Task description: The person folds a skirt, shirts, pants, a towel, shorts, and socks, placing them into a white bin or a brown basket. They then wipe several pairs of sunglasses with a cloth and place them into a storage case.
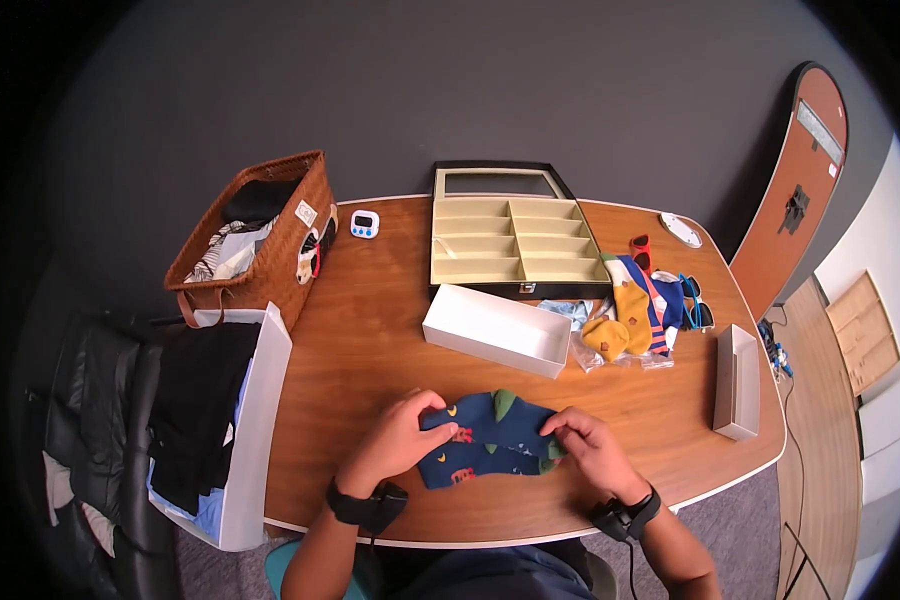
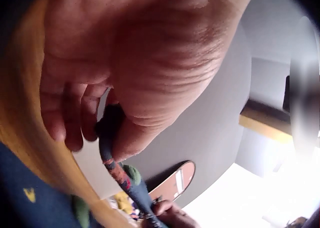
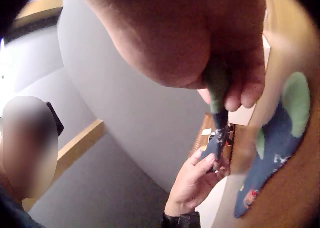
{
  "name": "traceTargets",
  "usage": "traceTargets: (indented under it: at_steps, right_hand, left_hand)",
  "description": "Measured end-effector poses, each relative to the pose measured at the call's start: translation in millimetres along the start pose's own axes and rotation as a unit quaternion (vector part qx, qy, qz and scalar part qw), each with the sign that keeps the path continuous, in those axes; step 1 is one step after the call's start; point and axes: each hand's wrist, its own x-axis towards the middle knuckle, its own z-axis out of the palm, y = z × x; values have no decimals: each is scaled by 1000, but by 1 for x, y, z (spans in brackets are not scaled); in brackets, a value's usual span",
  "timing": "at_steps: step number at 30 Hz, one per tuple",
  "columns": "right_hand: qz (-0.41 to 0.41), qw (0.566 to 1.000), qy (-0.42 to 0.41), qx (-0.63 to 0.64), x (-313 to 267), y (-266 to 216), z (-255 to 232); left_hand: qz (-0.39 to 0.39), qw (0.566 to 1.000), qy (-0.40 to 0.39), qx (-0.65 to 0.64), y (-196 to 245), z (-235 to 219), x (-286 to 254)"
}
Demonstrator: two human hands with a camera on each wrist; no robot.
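Two navy socks with green heels and toes and small red and yellow figures are at the table's front. The upper sock (image 1: 500, 418) is stretched between both hands, its cuff end pinched by the left hand (image 1: 398, 440) and its green toe by the right hand (image 1: 592, 452). Below it the other sock (image 1: 485, 462) lies on the table; in the right wrist view this sock (image 3: 277, 148) is flat beside the raised one. The left wrist view shows the left hand (image 2: 135, 58) with thumb and fingers on the sock (image 2: 117, 173); the right hand (image 3: 200, 43) holds the green end (image 3: 217, 88).
Behind the socks stand a white box (image 1: 495, 335) and a compartment case (image 1: 515, 240) with its lid up. Socks (image 1: 630, 310) and sunglasses (image 1: 641, 252) lie at the right, near a narrow box (image 1: 736, 385). A wicker basket (image 1: 295, 225) and a clothes box (image 1: 260, 430) are left.
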Motion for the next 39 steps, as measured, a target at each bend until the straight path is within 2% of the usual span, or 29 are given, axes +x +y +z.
traceTargets:
  at_steps: [1, 3, 4, 5, 6, 7, 8, 9, 11, 12, 13, 15, 16, 17, 18, 20, 22, 23, 24, 25, 27, 29, 30, 31, 33, 35, 36, 37, 39]
  right_hand:
    - [3, 1000, -2, 1, -1, 0, -3]
    - [80, 996, -37, 28, 1, -6, -8]
    - [104, 993, -41, -26, 0, -13, -7]
    - [105, 993, -42, -25, -1, -7, -7]
    - [7, 985, -54, -164, -2, 4, -7]
    - [-92, 948, -64, -299, -3, 10, -7]
    - [-20, 943, -82, -322, -4, -7, -4]
    - [-18, 943, -84, -322, -4, -14, -2]
    - [-68, 921, 27, -384, -4, -22, 1]
    - [-67, 921, 27, -384, -1, -25, 4]
    - [-41, 905, 48, -420, 3, -29, 9]
    - [-16, 887, 74, -456, 9, -26, 14]
    - [-31, 877, 33, -478, 12, -15, 17]
    - [-46, 865, -9, -499, 13, -10, 20]
    - [-18, 882, -55, -468, 14, -13, 18]
    - [-33, 886, -57, -458, 14, -12, 18]
    - [-49, 891, -54, -448, 18, -8, 14]
    - [16, 945, -58, -321, 22, -4, 8]
    - [81, 977, -62, -185, 25, -4, 5]
    - [80, 977, -60, -186, 30, -10, 2]
    - [-116, 981, 46, -150, 48, -38, -6]
    - [-138, 964, 101, -202, 70, -61, -17]
    - [-150, 967, 108, -177, 84, -60, -22]
    - [-118, 963, 124, -207, 92, -70, -24]
    - [-153, 947, 119, -256, 117, -59, -35]
    - [-196, 889, 110, -399, 135, -37, -39]
    - [-111, 873, 89, -466, 131, -34, -37]
    - [-110, 873, 90, -467, 129, -33, -34]
    - [-212, 822, 103, -518, 128, -31, -29]
  left_hand:
    - [-3, 1000, -1, -1, 6, -3, -6]
    - [-163, 957, -92, -222, 18, -9, -17]
    - [-172, 955, -107, -217, 25, -10, -22]
    - [-137, 979, -89, -121, 19, -4, -29]
    - [-146, 984, -96, -42, 16, 0, -35]
    - [-153, 982, -102, 37, 13, 3, -38]
    - [-184, 976, -106, 48, 14, 1, -38]
    - [-186, 976, -106, 47, 13, 1, -37]
    - [-148, 981, 8, 121, 11, 4, -37]
    - [-138, 981, 31, 132, 8, 9, -37]
    - [-137, 981, 31, 133, 7, 12, -37]
    - [-87, 979, -42, 178, 3, 16, -36]
    - [-49, 986, -22, 156, -6, 23, -36]
    - [-49, 986, -23, 156, -6, 23, -36]
    - [-62, 990, -40, 121, -6, 22, -36]
    - [-74, 992, -54, 86, -2, 18, -33]
    - [-134, 987, -61, -68, 9, 9, -28]
    - [-131, 987, -60, -67, 11, 3, -20]
    - [-105, 991, -24, -84, 12, -4, -11]
    - [-79, 992, 13, -101, 12, -11, -2]
    - [-38, 986, 67, -149, 3, -20, 29]
    - [10, 979, 93, -182, 7, -34, 67]
    - [9, 982, 82, -171, 6, -40, 86]
    - [10, 985, 72, -159, -1, -42, 104]
    - [42, 990, 101, -94, -21, -35, 132]
    - [-15, 999, 21, 40, -19, -30, 146]
    - [11, 987, 45, 155, -21, -21, 144]
    - [15, 988, 40, 146, -23, -15, 144]
    - [72, 977, 41, 196, -24, -12, 143]
